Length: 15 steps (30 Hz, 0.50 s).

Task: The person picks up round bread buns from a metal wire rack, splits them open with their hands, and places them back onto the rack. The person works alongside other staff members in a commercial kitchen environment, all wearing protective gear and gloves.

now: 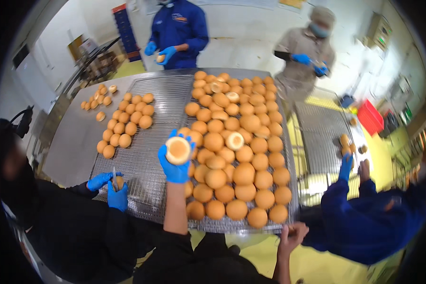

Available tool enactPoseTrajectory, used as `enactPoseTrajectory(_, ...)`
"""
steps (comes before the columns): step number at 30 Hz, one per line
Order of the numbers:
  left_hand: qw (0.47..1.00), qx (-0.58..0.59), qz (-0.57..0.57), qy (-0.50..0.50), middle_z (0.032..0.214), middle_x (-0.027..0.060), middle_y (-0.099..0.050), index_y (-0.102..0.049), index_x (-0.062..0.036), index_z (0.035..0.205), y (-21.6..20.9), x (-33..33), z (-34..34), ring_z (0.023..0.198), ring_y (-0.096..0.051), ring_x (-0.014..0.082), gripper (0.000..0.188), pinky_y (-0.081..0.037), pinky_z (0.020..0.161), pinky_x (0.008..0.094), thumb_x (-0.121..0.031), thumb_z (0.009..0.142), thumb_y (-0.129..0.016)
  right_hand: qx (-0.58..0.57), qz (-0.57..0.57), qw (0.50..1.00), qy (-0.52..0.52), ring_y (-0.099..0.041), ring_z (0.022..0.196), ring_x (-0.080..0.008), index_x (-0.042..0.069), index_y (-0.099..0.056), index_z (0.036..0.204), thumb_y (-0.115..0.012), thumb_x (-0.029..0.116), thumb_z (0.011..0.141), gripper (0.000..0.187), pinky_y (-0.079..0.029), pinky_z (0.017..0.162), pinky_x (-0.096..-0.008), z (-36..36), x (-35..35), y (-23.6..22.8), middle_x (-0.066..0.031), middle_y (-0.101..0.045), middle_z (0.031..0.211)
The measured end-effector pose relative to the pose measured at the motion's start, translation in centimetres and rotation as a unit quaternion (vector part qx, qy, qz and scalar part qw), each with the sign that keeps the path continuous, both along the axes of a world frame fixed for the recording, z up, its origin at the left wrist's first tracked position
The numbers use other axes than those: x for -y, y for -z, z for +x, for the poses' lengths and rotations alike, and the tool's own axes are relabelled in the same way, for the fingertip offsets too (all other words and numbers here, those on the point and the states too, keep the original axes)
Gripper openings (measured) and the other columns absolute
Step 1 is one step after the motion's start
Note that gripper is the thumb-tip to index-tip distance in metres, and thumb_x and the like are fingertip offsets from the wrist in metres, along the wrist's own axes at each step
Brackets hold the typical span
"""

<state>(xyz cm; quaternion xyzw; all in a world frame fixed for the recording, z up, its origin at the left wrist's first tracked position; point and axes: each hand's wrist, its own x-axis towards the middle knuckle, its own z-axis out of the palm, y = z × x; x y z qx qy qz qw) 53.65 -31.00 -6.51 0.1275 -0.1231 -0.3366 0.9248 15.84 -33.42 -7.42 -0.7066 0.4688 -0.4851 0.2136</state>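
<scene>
In my blue-gloved left hand (176, 168) is a round bun (178, 150), its pale-rimmed underside turned up and my fingers around its edge. This hand is over the left side of a wire tray (292, 189) crowded with golden-brown buns (244, 173). A few of those lie with pale sides up, among them an upturned bun (235, 140) near the middle. My bare right hand (291, 237) is at the tray's near right corner, fingers curled inward. Whether they hold anything is hard to make out.
On the left, a second wire rack (149, 135) bears rows of buns. Smaller buns (98, 98) sit on the metal table (71, 146). A co-worker's gloved hands (116, 189) hold a knife and a bun close by at left. Other people work across and at right, near a red basket (370, 117).
</scene>
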Motion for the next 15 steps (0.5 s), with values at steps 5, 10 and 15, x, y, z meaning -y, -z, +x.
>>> enactPoseTrajectory(5, 0.972, 0.001, -0.087, 0.220, 0.115, 0.0157, -0.049, -0.029, -0.0018, 0.130, -5.8, -3.3, -20.4, 0.104, -0.049, 0.0356, 0.074, -0.040, 0.089, 0.0506, -0.050, 0.076, -0.048, -0.030, -0.168, 0.979, -0.114, -0.042, 0.073, -0.0228, 0.010, -0.055, 0.076, -0.071, 0.019, 0.057, 0.026, -0.030, 0.069, -0.0346, -1.0, -3.6, -6.2, -0.0051, -0.049, 0.074)
enactPoseTrajectory(10, 0.974, 0.012, -0.012, 0.225, 0.116, 0.0176, -0.048, -0.026, -0.0011, 0.132, -7.4, -6.3, -30.7, 0.102, -0.049, 0.0330, 0.083, -0.042, 0.087, 0.0477, -0.053, 0.072, -0.053, -0.045, -0.283, 0.953, -0.100, -0.041, 0.069, -0.0211, 0.011, -0.056, 0.079, -0.075, 0.024, 0.054, 0.035, -0.030, 0.067, -0.0337, -4.9, -7.7, -8.6, -0.0030, -0.049, 0.075)
enactPoseTrajectory(15, 0.978, 0.072, 0.031, 0.193, 0.115, 0.0170, -0.048, -0.028, 0.0004, 0.130, -7.2, -8.7, -34.3, 0.103, -0.050, 0.0322, 0.084, -0.042, 0.088, 0.0465, -0.053, 0.071, -0.052, -0.051, -0.292, 0.954, -0.029, -0.041, 0.067, -0.0204, 0.012, -0.054, 0.078, -0.073, 0.026, 0.058, 0.031, -0.030, 0.068, -0.0336, -7.0, -7.4, -7.4, -0.0032, -0.048, 0.071)
